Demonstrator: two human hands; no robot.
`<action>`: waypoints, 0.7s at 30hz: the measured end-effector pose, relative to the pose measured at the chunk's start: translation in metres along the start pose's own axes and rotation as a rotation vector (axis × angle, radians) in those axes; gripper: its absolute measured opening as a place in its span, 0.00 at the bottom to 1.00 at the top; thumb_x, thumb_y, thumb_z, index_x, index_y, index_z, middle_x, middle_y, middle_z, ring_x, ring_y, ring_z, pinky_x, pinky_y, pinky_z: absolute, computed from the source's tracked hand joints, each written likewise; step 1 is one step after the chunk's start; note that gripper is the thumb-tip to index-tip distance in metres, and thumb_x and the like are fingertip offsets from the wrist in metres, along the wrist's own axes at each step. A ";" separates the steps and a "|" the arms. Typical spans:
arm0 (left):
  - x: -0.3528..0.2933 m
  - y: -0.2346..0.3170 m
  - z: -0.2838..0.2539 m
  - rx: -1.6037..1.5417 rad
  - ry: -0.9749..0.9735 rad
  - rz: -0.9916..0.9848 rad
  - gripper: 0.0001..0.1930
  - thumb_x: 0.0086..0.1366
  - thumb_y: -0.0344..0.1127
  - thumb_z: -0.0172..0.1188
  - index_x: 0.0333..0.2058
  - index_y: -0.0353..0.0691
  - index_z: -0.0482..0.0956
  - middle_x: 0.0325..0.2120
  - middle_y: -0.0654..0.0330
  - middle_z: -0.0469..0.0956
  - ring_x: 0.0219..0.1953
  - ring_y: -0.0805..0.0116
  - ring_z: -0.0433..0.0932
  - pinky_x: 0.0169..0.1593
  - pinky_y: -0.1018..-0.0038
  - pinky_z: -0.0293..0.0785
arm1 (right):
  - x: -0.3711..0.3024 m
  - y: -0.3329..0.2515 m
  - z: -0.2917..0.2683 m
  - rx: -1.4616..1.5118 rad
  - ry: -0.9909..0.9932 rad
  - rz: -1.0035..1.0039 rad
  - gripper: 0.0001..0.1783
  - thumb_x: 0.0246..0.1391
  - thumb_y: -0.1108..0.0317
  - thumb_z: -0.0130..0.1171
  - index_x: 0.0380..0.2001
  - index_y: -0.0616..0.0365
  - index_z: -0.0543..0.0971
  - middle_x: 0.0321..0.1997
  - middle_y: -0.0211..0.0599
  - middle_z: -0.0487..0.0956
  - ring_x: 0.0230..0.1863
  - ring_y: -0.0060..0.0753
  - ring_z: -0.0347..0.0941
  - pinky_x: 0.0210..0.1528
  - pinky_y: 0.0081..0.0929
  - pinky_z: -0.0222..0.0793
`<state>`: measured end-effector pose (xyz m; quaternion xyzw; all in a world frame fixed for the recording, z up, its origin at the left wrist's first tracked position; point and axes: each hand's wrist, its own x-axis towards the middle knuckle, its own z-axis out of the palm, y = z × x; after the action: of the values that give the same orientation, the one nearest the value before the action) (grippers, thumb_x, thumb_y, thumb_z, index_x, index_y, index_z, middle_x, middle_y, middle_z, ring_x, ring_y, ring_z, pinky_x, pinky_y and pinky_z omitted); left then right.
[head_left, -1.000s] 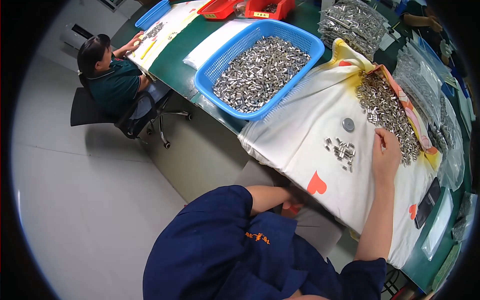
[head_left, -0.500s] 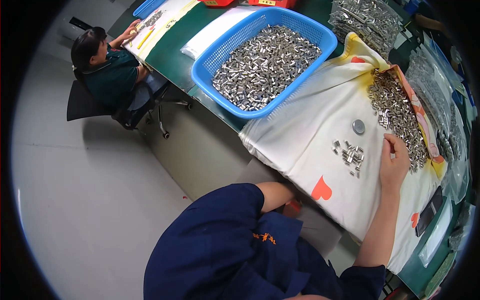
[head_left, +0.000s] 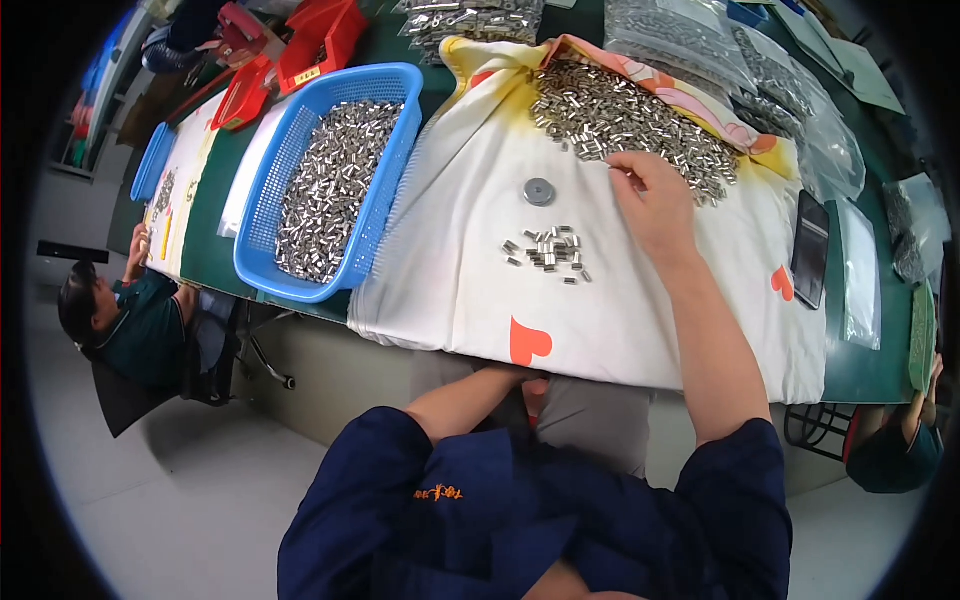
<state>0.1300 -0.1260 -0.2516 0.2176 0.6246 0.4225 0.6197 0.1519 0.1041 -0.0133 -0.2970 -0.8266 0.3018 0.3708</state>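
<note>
My right hand (head_left: 657, 210) reaches over the white cloth (head_left: 440, 240), thumb and forefinger drawn together at the near edge of a large heap of small silver metal sleeves (head_left: 640, 120). Whatever sits between those fingertips is too small to make out. To the left of the hand lies a round grey metal disc (head_left: 539, 191). Nearer me is a small loose group of the same sleeves (head_left: 548, 250). My left forearm (head_left: 465, 402) runs to the table's front edge, by my lap; the cloth edge mostly hides that hand, and its fingers cannot be read.
A blue plastic basket (head_left: 262, 215) full of metal sleeves stands at left, red bins (head_left: 325, 45) behind it. Bagged metal parts (head_left: 675, 40) line the back. A phone (head_left: 809, 250) lies at right. Co-workers sit at far left (head_left: 140, 330) and far right (head_left: 895, 450).
The view has swung to the right, so the table now appears squarer and a second co-worker shows at right. My right hand stays pinched by the heap's edge.
</note>
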 end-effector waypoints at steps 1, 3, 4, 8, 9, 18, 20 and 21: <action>-0.021 -0.011 -0.010 0.002 0.009 -0.002 0.16 0.56 0.36 0.48 0.41 0.34 0.69 0.34 0.51 0.74 0.37 0.61 0.71 0.39 0.70 0.69 | -0.001 0.003 -0.001 0.001 -0.007 -0.008 0.06 0.43 0.73 0.53 0.28 0.56 0.75 0.28 0.36 0.74 0.29 0.34 0.70 0.31 0.26 0.66; -0.025 -0.013 -0.006 0.003 0.039 0.001 0.16 0.56 0.37 0.48 0.41 0.34 0.69 0.34 0.51 0.74 0.38 0.61 0.71 0.40 0.70 0.69 | -0.002 0.002 0.000 0.005 0.008 -0.036 0.05 0.43 0.72 0.52 0.27 0.56 0.75 0.27 0.36 0.74 0.30 0.35 0.70 0.31 0.27 0.66; -0.027 -0.014 -0.002 0.005 0.056 0.005 0.16 0.57 0.37 0.48 0.42 0.34 0.69 0.35 0.51 0.74 0.38 0.61 0.71 0.40 0.70 0.69 | -0.002 0.001 0.000 0.006 0.009 -0.066 0.05 0.43 0.72 0.52 0.27 0.57 0.75 0.27 0.36 0.74 0.30 0.36 0.69 0.31 0.28 0.66; -0.021 0.006 -0.007 0.040 0.085 0.024 0.17 0.57 0.37 0.49 0.42 0.34 0.69 0.35 0.51 0.73 0.39 0.60 0.71 0.41 0.70 0.69 | 0.000 0.008 0.006 -0.013 0.057 -0.142 0.04 0.42 0.71 0.52 0.25 0.56 0.75 0.26 0.36 0.74 0.31 0.37 0.70 0.33 0.30 0.65; -0.031 0.018 -0.006 0.177 0.050 -0.054 0.17 0.56 0.36 0.48 0.43 0.34 0.68 0.35 0.50 0.73 0.39 0.60 0.71 0.40 0.69 0.69 | 0.000 0.009 0.009 0.017 0.076 -0.139 0.04 0.42 0.71 0.52 0.25 0.55 0.75 0.26 0.36 0.74 0.31 0.38 0.70 0.34 0.31 0.65; -0.085 0.076 -0.002 0.892 -0.042 0.226 0.17 0.53 0.38 0.51 0.41 0.38 0.71 0.33 0.51 0.75 0.37 0.54 0.74 0.41 0.68 0.69 | 0.000 0.005 0.012 0.067 0.133 -0.229 0.04 0.41 0.71 0.52 0.23 0.56 0.74 0.25 0.37 0.73 0.30 0.40 0.69 0.34 0.33 0.64; -0.097 0.096 0.010 0.914 -0.069 0.151 0.17 0.53 0.38 0.52 0.42 0.39 0.71 0.33 0.53 0.75 0.36 0.56 0.74 0.40 0.68 0.69 | -0.001 0.004 0.013 0.073 0.095 -0.148 0.03 0.42 0.71 0.52 0.23 0.56 0.74 0.24 0.38 0.73 0.30 0.40 0.69 0.34 0.33 0.64; -0.104 0.104 0.016 0.926 -0.117 0.058 0.17 0.54 0.39 0.52 0.42 0.40 0.71 0.34 0.55 0.75 0.35 0.58 0.74 0.39 0.69 0.69 | -0.003 0.002 0.014 0.091 0.082 -0.137 0.03 0.42 0.71 0.51 0.23 0.56 0.74 0.25 0.39 0.74 0.30 0.40 0.69 0.34 0.34 0.64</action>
<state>0.1335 -0.1476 -0.1055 0.5120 0.7050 0.1035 0.4797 0.1428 0.0993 -0.0233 -0.2348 -0.8146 0.3004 0.4371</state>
